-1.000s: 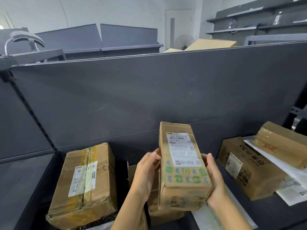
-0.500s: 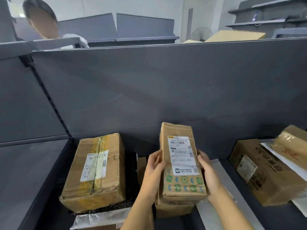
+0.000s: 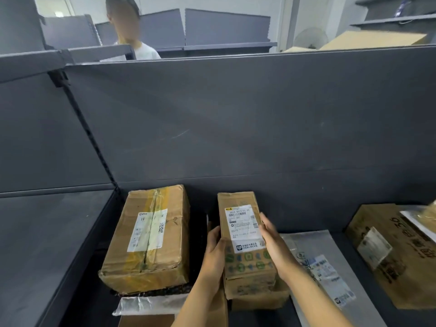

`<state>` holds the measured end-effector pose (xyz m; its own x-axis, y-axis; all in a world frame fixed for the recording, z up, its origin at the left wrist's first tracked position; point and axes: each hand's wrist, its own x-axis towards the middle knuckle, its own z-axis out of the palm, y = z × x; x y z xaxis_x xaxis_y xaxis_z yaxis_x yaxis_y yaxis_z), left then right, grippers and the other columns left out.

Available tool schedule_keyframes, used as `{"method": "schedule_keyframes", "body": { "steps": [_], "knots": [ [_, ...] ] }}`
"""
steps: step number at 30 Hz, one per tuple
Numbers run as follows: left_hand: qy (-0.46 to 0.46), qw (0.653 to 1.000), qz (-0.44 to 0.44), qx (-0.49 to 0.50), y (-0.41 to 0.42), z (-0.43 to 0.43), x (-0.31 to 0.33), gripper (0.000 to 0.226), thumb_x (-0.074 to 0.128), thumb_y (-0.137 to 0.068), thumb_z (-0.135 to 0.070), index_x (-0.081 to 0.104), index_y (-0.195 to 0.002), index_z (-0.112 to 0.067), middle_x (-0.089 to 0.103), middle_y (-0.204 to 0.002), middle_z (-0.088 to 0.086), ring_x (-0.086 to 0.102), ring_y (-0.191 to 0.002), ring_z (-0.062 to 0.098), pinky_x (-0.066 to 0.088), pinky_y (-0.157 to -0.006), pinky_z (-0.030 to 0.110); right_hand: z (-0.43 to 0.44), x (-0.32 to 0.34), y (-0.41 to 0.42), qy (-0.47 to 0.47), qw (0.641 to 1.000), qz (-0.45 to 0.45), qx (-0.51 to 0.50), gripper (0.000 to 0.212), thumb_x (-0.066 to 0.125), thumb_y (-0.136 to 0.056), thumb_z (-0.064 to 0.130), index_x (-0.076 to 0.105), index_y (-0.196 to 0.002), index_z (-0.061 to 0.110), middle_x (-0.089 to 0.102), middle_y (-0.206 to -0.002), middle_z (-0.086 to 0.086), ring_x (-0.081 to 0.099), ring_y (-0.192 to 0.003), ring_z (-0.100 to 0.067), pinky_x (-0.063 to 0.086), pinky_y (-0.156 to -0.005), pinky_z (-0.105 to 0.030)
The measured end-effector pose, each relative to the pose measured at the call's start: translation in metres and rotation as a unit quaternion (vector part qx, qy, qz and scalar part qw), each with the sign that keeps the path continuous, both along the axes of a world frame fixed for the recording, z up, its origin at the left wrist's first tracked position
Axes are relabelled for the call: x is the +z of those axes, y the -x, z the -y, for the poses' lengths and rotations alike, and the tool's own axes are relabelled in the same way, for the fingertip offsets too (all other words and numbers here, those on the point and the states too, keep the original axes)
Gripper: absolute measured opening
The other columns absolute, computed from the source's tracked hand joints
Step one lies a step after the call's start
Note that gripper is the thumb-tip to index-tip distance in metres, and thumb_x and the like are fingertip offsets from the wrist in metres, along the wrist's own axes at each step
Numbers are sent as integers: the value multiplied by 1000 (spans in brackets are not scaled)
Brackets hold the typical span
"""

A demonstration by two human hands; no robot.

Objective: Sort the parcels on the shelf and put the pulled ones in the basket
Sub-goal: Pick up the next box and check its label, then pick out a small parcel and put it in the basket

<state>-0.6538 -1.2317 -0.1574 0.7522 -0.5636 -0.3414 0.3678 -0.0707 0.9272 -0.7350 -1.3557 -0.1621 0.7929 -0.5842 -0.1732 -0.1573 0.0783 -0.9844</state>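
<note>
Storeroom with grey metal racks. The near shelf (image 3: 47,244) is dark grey, with a tall back panel (image 3: 236,126) of the same colour. Beyond the panel, far left, a person in a white top (image 3: 141,51) stands partly hidden behind a shelf edge. Far right over the panel are a round fan (image 3: 311,40) and a flat sheet of cardboard (image 3: 372,40).

On the shelf, left of centre, lies a large brown box (image 3: 151,237), dented, with yellowish tape down its middle and a white label on top. It sits on something dark. A clear plastic packet (image 3: 151,305) pokes out at its near end.

Just right of it, the left hand (image 3: 213,258) grips the left edge of a narrow parcel (image 3: 243,232), fingers curled onto its top face. The parcel is brown card with a white barcode label on its far half and green printed marks on its near half. It lies flat, long side running near to far, directly over a lower box (image 3: 257,298). I cannot tell whether it rests on that box. The right hand (image 3: 273,249) clasps the parcel's right edge, fingers laid along the side by the label.

Right of the hands a grey mailer bag (image 3: 318,256) lies flat with a label near its near end. At the far right stands a brown carton (image 3: 389,256) with dark print and a small label, its right part cut off by the frame.
</note>
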Motion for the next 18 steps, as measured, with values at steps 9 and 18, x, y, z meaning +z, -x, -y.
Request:
{"method": "schedule_keyframes", "body": {
  "steps": [9,18],
  "knots": [
    [-159,886,435,-30,22,18,14,54,46,-96,-15,25,-146,-19,11,-155,-9,-7,-144,7,0,-121,33,13,-29,37,42,994,-45,-86,31,28,-100,45,51,-119,35,56,-121,12,50,-109,-5,34,-103,-33],
    [-115,854,346,-372,128,104,7,56,37,-97,-15,22,-149,-25,15,-157,-8,13,-146,8,17,-113,15,100,-88,113,-95,942,-87,-310,46,20,-105,22,14,-150,12,21,-154,-7,32,-136,-31,19,-113,-27]
  ]
}}
